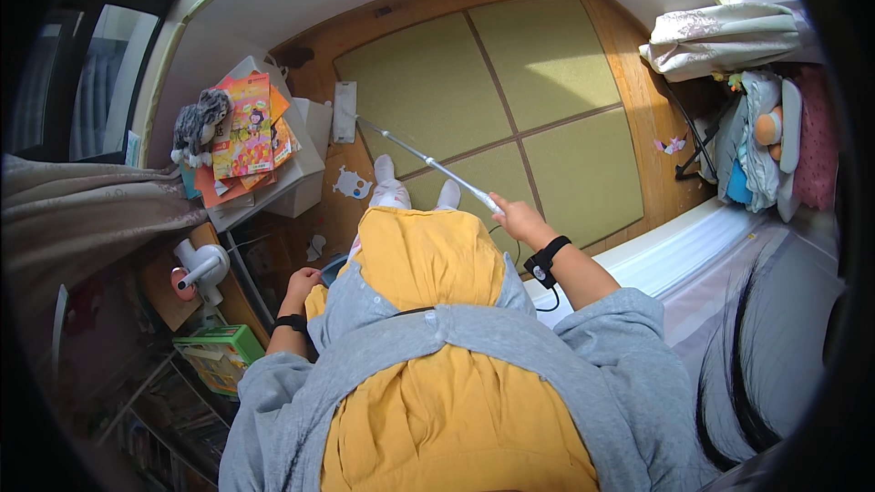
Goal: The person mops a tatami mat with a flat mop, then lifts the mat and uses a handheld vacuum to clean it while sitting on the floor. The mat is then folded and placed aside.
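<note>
My right hand is closed around the upper end of a metal mop pole. The pole slants away to a flat white mop head, which lies on the wooden floor by the left edge of a green tatami mat. My left hand is low at my left side, its fingers at the rim of a blue container. My yellow skirt hides most of that container. My feet in pale socks stand at the near edge of the mat.
White storage boxes at left carry colourful books and a grey plush toy. Cut paper scraps lie on the floor. A white fan stands at lower left. At right are a dark-legged folding frame and a bed.
</note>
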Available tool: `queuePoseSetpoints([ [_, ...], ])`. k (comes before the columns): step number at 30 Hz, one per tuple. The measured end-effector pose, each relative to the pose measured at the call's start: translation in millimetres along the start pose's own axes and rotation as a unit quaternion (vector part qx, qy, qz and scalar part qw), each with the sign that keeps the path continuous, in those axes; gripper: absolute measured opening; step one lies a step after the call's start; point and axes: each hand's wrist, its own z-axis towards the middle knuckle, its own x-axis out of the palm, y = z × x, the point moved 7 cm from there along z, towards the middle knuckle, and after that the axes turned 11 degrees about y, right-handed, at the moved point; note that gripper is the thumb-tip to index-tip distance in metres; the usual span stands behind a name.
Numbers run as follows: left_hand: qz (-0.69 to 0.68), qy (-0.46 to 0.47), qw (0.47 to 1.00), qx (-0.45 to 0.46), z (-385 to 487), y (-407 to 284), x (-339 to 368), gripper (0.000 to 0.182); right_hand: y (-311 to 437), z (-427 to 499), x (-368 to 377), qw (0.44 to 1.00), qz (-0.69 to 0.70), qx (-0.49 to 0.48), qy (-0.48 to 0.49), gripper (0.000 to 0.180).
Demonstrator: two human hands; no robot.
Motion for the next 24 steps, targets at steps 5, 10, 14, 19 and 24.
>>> queuePoseSetpoints([
  [5,0.025,0.086,0.995,0.033,62,-58,-31,0.016,-4,-38,3,0.998,-0.026,0.044,-0.044,0.050],
  [10,0.175,0.113,0.978,0.017,114,-177,-69,0.022,4,-62,12,0.981,0.074,0.148,-0.098,0.050],
  [14,0.200,0.111,0.969,0.099,140,-269,-104,0.021,12,-37,13,0.937,0.221,0.243,-0.119,0.049],
  [19,0.288,0.125,0.944,0.101,161,-346,-130,0.022,22,-4,45,0.864,0.344,0.344,-0.130,0.044],
  [24,0.435,0.156,0.884,0.071,172,-387,-116,0.022,52,-51,152,0.760,0.476,0.423,-0.134,0.044],
])
